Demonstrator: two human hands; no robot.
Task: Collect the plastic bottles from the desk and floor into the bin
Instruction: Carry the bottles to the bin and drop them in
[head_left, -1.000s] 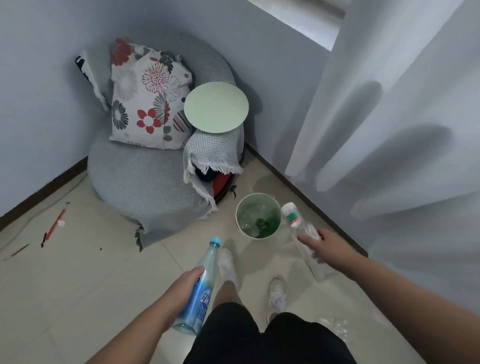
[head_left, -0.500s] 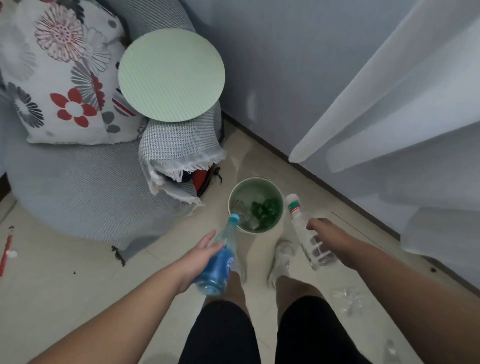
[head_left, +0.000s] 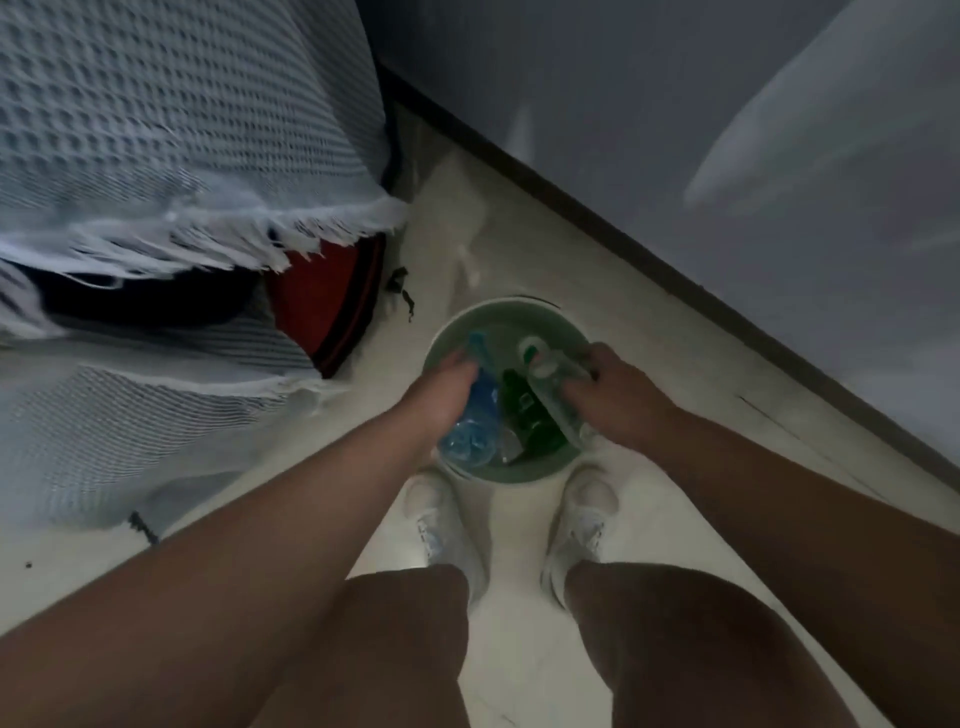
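The person bends forward over the bare knees, which are cut off at the lower edge. Two white shoes (head_left: 436, 525) stand on the pale floor (head_left: 675, 353), one on each side of the near rim of the bin (head_left: 511, 474). The whole scene is dark and a little blurred.

Both forearms reach down to the mouth of the bin. The left hand (head_left: 441, 395) has its fingers curled round a blue bottle (head_left: 475, 415). The bottle lies tilted over the left part of the opening, with its cap pointing away from the person. The fingertips go under the bottle and are hidden. The right hand (head_left: 618, 395) grips a clear bottle (head_left: 550, 384) with a white cap and a green band, tilted over the right part of the opening. The thumb side is hard to make out.

Between the two bottles, inside the bin, something dark green (head_left: 519, 405) and some clear plastic show, but I cannot tell how many pieces there are. The bottom of the bin is hidden.

Further left, a red and black bag (head_left: 322, 301) looks out from under a pale fringed blanket (head_left: 182, 130). Behind the bin a dark baseboard (head_left: 623, 228) runs along the grey wall (head_left: 571, 104). A white curtain (head_left: 857, 130) hangs at the right.
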